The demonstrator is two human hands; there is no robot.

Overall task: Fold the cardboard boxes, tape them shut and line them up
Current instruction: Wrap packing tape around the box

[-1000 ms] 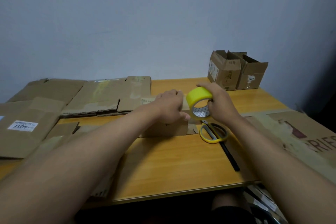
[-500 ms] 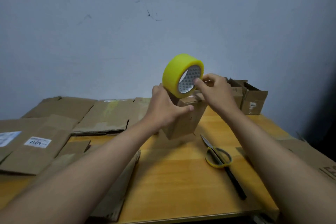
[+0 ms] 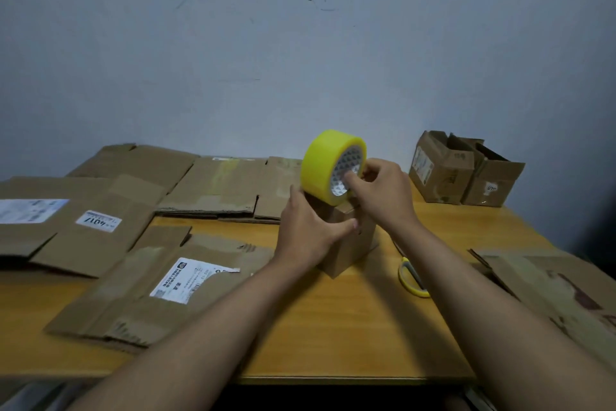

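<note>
On the near part of the wooden table point(image 3: 333, 337), a flattened carton with a white shipping label point(image 3: 160, 294) lies at the left, and another flattened sheet with dark red print point(image 3: 560, 290) lies at the right edge. Between them, the yellow-handled scissors point(image 3: 411, 279) rest on the wood just right of the small box, partly hidden by the right forearm.

The small cardboard box point(image 3: 350, 244) stands upright at mid-table. What it holds cannot be seen, since hands and tape cover its top. The left hand point(image 3: 310, 230) clasps the box's left side, thumb pressed across the near face. The right hand point(image 3: 383, 194) pinches the yellow tape roll point(image 3: 328, 165), thumb reaching into its patterned core; the roll stands on edge, touching the box's top.

Farther left, a flattened carton with a "4017" label point(image 3: 80, 224) overlaps another bearing a pale label. Beyond these, more flattened cartons point(image 3: 220, 184) lie along the wall. At the far right, two assembled boxes point(image 3: 463, 174) stand side by side, touching, their top flaps open; their insides are not visible.

Compared with half a second ago, the box sits lower, down on the table rather than tilted up, the tape roll remains on top of it, and the camera view has dipped, showing more of the near cartons.
</note>
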